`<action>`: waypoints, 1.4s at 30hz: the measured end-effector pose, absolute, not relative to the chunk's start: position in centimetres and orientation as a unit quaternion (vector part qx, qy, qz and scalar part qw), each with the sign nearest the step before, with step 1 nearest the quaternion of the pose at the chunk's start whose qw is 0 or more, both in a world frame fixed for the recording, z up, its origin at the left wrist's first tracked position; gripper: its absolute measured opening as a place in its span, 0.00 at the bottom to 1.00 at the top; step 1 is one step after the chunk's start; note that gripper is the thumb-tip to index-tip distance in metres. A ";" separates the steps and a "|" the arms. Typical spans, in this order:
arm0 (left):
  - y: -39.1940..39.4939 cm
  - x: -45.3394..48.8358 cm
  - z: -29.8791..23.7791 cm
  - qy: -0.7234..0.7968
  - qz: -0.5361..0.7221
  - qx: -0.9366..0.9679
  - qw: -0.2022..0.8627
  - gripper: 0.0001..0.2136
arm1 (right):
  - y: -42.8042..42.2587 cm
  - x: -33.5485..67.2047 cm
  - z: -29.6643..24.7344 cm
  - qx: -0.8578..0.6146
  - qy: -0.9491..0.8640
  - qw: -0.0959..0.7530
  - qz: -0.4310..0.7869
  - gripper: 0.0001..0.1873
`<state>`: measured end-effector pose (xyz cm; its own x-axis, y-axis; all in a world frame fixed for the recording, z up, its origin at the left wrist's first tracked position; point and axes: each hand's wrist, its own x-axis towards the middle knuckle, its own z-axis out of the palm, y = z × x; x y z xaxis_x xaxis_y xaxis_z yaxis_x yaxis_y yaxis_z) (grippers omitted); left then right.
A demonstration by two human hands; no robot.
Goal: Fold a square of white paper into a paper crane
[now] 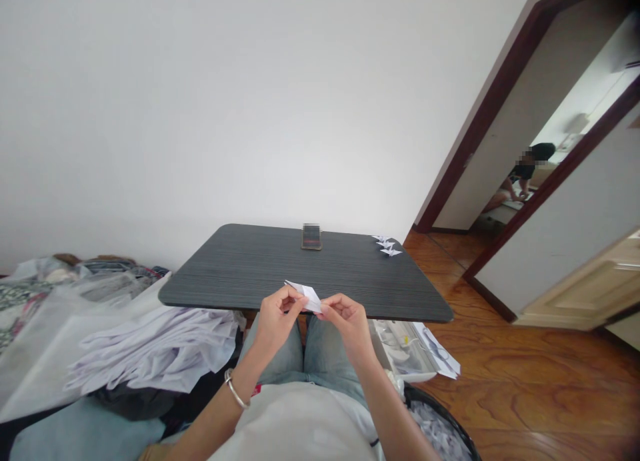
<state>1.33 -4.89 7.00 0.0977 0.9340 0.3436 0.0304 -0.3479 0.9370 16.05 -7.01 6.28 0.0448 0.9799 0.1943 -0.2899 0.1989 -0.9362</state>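
A partly folded piece of white paper (309, 297) is held between my two hands, just over the near edge of the dark table (240, 268). My left hand (277, 314) pinches its left side between thumb and fingers. With thumb and curled fingers, my right hand (347, 318) grips its right end. Several small white folded-paper cranes (390, 251) stand in a row at the table's far right corner. The inner folds of the held paper are too small to make out.
A phone-like device (311, 237) leans upright at the table's back. White cloth (165, 348) is heaped at left. Right of my legs are a plastic box (400, 351), loose paper (440, 354) and a dark bin of white bits (440, 428). Another person (525, 171) sits beyond the doorway.
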 end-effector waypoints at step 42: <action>-5.4 1.1 7.5 0.396 0.542 0.652 0.352 0.08 | -7.3 16.5 6.9 -0.381 -0.420 0.543 0.619 0.10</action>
